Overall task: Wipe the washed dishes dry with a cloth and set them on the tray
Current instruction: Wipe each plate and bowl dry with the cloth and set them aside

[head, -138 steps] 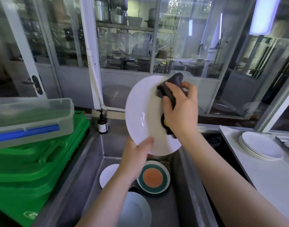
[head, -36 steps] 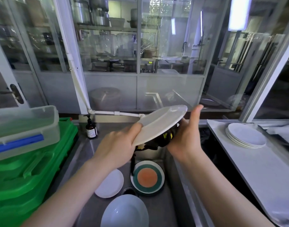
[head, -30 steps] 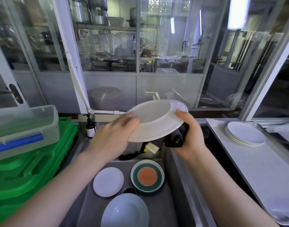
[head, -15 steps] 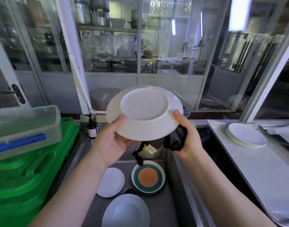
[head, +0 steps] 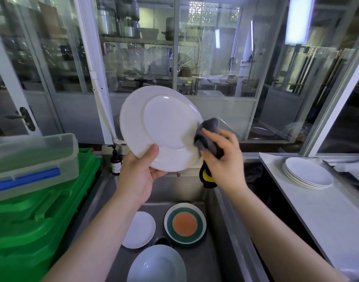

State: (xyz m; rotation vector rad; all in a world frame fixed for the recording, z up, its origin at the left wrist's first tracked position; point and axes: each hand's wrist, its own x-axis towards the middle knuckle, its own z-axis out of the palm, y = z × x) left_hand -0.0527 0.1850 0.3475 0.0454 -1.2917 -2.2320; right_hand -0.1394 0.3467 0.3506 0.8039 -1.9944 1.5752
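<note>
Tilting upright since before, the plate (head: 164, 129) sits in the left grip (head: 142, 176); right grip (head: 221, 159) clutches the cloth (head: 208, 132).

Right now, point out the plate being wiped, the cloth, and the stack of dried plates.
white plate (head: 166, 127), head view, on its raised underside centre.
grey cloth (head: 208, 131), head view, on the bunched fold against the plate's rim.
stack of plates (head: 309, 173), head view, on the top plate's face.

We see two bare arms coming up from the bottom. Our left hand (head: 141, 176) and right hand (head: 223, 157) wear no gloves. We see no rings, no watch and no sleeves. Our nails are short and plain.
</note>
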